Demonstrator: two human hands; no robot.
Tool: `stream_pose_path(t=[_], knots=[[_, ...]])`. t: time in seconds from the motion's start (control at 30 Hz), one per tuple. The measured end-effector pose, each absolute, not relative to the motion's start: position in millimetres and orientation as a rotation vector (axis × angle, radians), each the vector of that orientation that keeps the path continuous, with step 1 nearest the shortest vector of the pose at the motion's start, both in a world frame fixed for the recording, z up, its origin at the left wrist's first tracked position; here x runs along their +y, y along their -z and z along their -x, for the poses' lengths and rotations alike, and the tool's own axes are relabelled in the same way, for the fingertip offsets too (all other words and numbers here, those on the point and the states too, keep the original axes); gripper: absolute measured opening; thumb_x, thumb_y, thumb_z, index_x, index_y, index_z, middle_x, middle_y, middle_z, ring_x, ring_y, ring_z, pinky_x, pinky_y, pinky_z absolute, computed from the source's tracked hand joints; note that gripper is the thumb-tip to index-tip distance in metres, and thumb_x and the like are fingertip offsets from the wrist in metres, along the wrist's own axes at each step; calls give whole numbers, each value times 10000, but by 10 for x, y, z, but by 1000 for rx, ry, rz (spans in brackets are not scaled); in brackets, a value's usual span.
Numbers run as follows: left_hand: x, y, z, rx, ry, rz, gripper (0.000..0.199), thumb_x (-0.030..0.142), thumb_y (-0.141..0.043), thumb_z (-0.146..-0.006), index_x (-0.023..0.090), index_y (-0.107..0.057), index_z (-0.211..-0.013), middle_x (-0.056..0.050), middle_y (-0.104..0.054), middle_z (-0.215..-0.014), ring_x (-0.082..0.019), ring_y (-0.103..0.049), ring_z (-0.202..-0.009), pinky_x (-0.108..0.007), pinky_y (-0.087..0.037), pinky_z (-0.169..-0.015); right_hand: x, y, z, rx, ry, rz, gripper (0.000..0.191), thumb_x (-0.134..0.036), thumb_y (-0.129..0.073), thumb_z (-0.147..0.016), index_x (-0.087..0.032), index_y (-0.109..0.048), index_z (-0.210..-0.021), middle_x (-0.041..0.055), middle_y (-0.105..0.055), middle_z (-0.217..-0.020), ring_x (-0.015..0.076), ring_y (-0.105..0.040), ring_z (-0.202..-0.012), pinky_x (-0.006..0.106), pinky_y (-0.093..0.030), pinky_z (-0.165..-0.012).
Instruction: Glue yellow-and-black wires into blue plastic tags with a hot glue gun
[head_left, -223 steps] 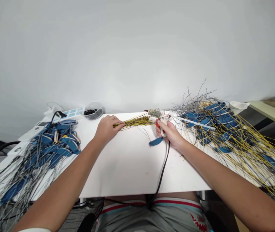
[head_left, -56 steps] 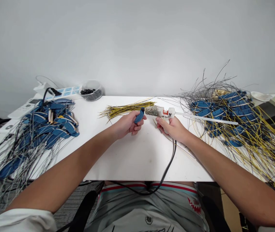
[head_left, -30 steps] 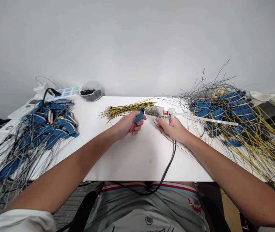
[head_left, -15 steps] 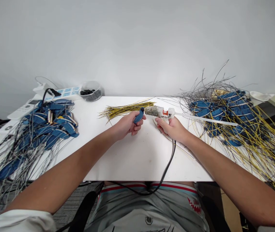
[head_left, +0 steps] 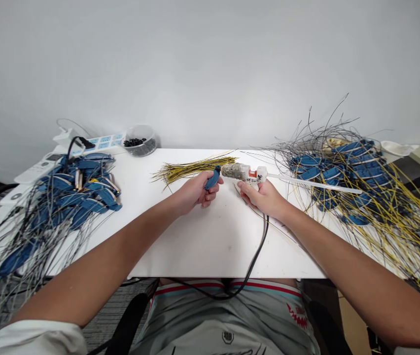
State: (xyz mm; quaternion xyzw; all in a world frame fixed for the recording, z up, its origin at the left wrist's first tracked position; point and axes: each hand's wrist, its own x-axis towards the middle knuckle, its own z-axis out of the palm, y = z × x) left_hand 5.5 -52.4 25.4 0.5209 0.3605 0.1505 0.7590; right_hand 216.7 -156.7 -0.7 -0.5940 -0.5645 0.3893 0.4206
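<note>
Between the thumb and fingers of my left hand (head_left: 201, 191) is a small curved blue plastic part (head_left: 213, 178), tilted upright. My right hand (head_left: 262, 197) is wrapped round the handle of a white hot glue gun (head_left: 256, 173), its nozzle end crusted with brown residue. The nozzle tip points left and meets or nearly meets the top of the blue part; whether they touch I cannot tell. A long translucent glue stick (head_left: 317, 183) juts out of the gun's rear. Behind my left hand lies a bundle of yellow and black wires (head_left: 195, 167).
On the left is a heap of blue parts with grey wires (head_left: 84, 197). Another heap with yellow and black wires (head_left: 358, 172) covers the right side. A clear tub of small black pieces (head_left: 140, 141) and a power strip (head_left: 108, 141) stand at the back left. The gun's black cord (head_left: 258, 256) drops over the front edge.
Both hands, the glue gun and the blue part hold almost the same place. The view has shifted very slightly.
</note>
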Motion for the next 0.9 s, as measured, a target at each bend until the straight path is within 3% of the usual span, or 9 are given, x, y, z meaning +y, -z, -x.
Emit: stream_pose_path(t=[0.9], knots=[[-537, -259, -57, 799, -341, -1115, 314, 469, -507, -916, 174, -584, -989, 34, -324, -714, -60, -300, -509, -182, -319, -393, -1543, 48, -2182, -1382, -1063, 1407, 532, -672, -571, -969, -154, -632, -868, -14, -553, -565, 104, -444, -455, 255, -349, -474]])
